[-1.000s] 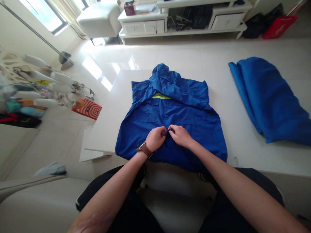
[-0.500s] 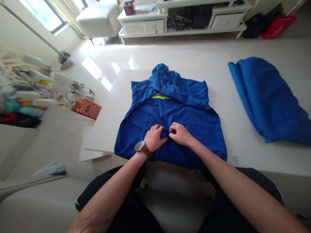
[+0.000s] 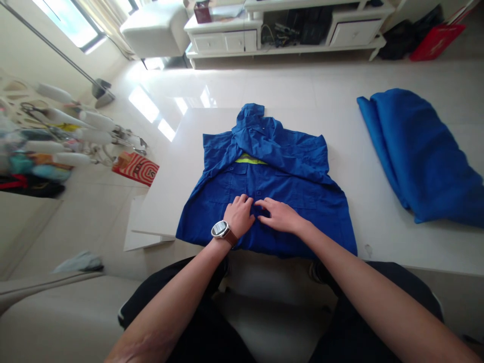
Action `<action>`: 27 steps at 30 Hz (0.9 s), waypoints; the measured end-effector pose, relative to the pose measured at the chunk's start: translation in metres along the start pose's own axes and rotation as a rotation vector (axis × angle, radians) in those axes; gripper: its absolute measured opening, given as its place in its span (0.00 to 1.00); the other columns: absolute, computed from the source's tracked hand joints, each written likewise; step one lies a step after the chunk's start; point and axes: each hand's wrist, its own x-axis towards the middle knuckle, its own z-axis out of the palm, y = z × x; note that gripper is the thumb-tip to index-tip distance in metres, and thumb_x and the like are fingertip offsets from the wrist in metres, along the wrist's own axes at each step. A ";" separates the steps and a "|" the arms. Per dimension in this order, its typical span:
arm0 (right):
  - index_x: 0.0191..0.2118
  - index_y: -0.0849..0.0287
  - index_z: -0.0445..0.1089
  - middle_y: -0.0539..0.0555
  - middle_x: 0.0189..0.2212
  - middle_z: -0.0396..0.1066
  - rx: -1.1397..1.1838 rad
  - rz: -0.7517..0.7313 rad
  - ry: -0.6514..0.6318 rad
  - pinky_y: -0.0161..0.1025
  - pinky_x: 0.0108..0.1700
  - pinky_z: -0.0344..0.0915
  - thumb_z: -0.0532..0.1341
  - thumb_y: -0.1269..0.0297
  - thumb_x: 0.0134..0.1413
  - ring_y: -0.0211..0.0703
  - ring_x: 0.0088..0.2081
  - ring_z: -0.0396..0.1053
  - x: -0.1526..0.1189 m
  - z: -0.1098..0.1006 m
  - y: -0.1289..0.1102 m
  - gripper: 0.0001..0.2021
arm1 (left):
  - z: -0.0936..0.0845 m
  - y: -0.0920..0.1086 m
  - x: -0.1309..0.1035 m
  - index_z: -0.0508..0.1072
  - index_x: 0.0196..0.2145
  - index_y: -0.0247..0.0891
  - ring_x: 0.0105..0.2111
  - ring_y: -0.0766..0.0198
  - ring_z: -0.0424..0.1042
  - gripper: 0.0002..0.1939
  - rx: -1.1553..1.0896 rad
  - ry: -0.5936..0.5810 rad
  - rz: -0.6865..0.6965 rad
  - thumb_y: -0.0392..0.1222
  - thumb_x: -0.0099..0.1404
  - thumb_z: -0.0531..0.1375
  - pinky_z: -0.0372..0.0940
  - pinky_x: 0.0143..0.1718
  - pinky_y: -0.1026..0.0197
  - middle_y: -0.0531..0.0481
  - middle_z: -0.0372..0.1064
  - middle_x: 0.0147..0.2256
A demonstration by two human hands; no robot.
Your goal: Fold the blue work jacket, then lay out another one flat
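Observation:
A blue work jacket (image 3: 212,206) lies front up on the white table, its lower edge towards me and its upper part gathered in folds. Chest pockets, a few buttons down the middle and a yellow-green strip (image 3: 250,159) show on it. My left hand (image 3: 239,216), with a watch (image 3: 220,229) on its wrist, has its fingers bent round cloth at the front opening; the fingertips are partly hidden. Just right of it, my right hand (image 3: 280,216) hovers over or touches the same opening, thumb and forefinger apart with nothing seen between them.
Another folded blue cloth (image 3: 419,156) lies on the right of the white table (image 3: 162,201). A red striped bag (image 3: 136,169) and a rack of white rollers (image 3: 94,121) stand left. Behind are a white cabinet (image 3: 223,43) and a pale stool (image 3: 155,30).
My right hand's thumb and fingers have spread from a pinch and moved slightly left. My left hand has shifted slightly left, its thumb drawn in. The jacket's upper part has slid a little towards me.

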 end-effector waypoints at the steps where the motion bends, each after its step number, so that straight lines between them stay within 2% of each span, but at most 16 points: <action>1: 0.61 0.47 0.65 0.53 0.51 0.70 -0.039 -0.023 -0.015 0.36 0.41 0.61 0.59 0.56 0.63 0.45 0.43 0.73 0.000 0.000 0.000 0.22 | 0.002 -0.002 0.000 0.67 0.59 0.41 0.63 0.52 0.61 0.25 -0.004 -0.004 0.010 0.41 0.64 0.60 0.68 0.54 0.51 0.43 0.62 0.64; 4: 0.60 0.48 0.66 0.55 0.54 0.67 -0.142 -0.061 -0.070 0.36 0.41 0.62 0.58 0.57 0.64 0.44 0.40 0.74 -0.002 0.000 0.000 0.20 | 0.006 -0.004 -0.001 0.63 0.63 0.41 0.68 0.52 0.53 0.29 -0.024 -0.054 0.013 0.40 0.65 0.59 0.64 0.60 0.48 0.46 0.54 0.69; 7: 0.53 0.53 0.70 0.56 0.51 0.69 -0.148 -0.071 -0.080 0.36 0.38 0.61 0.59 0.58 0.63 0.44 0.39 0.73 -0.003 0.000 0.000 0.15 | 0.001 -0.001 0.000 0.69 0.59 0.42 0.64 0.51 0.60 0.23 -0.027 -0.073 -0.002 0.42 0.66 0.58 0.66 0.57 0.48 0.46 0.60 0.67; 9: 0.45 0.55 0.74 0.55 0.43 0.73 -0.089 -0.078 -0.084 0.35 0.37 0.59 0.61 0.59 0.61 0.43 0.38 0.72 -0.002 -0.001 0.000 0.10 | -0.004 0.003 0.001 0.75 0.51 0.42 0.58 0.50 0.67 0.15 -0.017 -0.058 -0.017 0.43 0.68 0.56 0.68 0.52 0.50 0.45 0.70 0.59; 11: 0.34 0.56 0.75 0.53 0.33 0.74 -0.016 -0.076 -0.133 0.35 0.34 0.58 0.63 0.58 0.60 0.42 0.34 0.71 -0.002 0.000 0.000 0.09 | -0.007 0.006 0.002 0.77 0.43 0.41 0.50 0.50 0.73 0.13 -0.008 -0.049 -0.041 0.44 0.69 0.54 0.68 0.48 0.51 0.44 0.76 0.48; 14: 0.26 0.57 0.74 0.51 0.25 0.72 0.051 -0.093 -0.198 0.36 0.32 0.57 0.63 0.58 0.60 0.40 0.29 0.68 -0.002 0.002 0.000 0.13 | -0.008 0.008 0.004 0.77 0.40 0.42 0.43 0.52 0.75 0.12 -0.032 -0.057 -0.071 0.44 0.70 0.54 0.67 0.44 0.53 0.45 0.77 0.40; 17: 0.31 0.57 0.76 0.53 0.33 0.74 0.066 -0.138 -0.085 0.36 0.39 0.62 0.61 0.64 0.61 0.41 0.35 0.70 -0.001 0.002 0.001 0.09 | -0.006 0.008 0.003 0.75 0.43 0.42 0.45 0.54 0.74 0.10 -0.057 -0.063 -0.079 0.44 0.68 0.56 0.66 0.44 0.56 0.45 0.76 0.43; 19: 0.38 0.57 0.77 0.56 0.42 0.74 0.040 -0.119 0.064 0.38 0.48 0.65 0.60 0.67 0.61 0.44 0.45 0.70 0.001 0.000 0.002 0.07 | -0.005 0.008 0.002 0.74 0.45 0.42 0.46 0.54 0.73 0.11 -0.059 -0.062 -0.081 0.43 0.68 0.55 0.65 0.44 0.57 0.44 0.74 0.44; 21: 0.45 0.59 0.76 0.59 0.51 0.70 -0.015 -0.049 0.214 0.42 0.57 0.64 0.60 0.67 0.60 0.49 0.55 0.65 0.003 -0.004 0.006 0.10 | -0.005 0.007 0.001 0.73 0.45 0.42 0.46 0.55 0.73 0.11 -0.068 -0.064 -0.078 0.43 0.69 0.55 0.65 0.44 0.57 0.44 0.74 0.45; 24: 0.53 0.61 0.74 0.64 0.65 0.57 -0.118 0.091 0.325 0.50 0.64 0.59 0.59 0.66 0.60 0.56 0.67 0.52 0.005 -0.010 0.014 0.17 | -0.006 0.005 0.002 0.73 0.45 0.42 0.44 0.55 0.74 0.11 -0.084 -0.063 -0.073 0.43 0.69 0.54 0.66 0.43 0.56 0.45 0.74 0.44; 27: 0.61 0.63 0.67 0.64 0.73 0.41 -0.180 0.226 0.275 0.57 0.65 0.56 0.59 0.64 0.60 0.60 0.72 0.40 0.006 -0.012 0.024 0.24 | -0.006 0.004 0.003 0.73 0.44 0.42 0.43 0.54 0.74 0.11 -0.089 -0.058 -0.071 0.44 0.69 0.54 0.66 0.41 0.56 0.46 0.74 0.42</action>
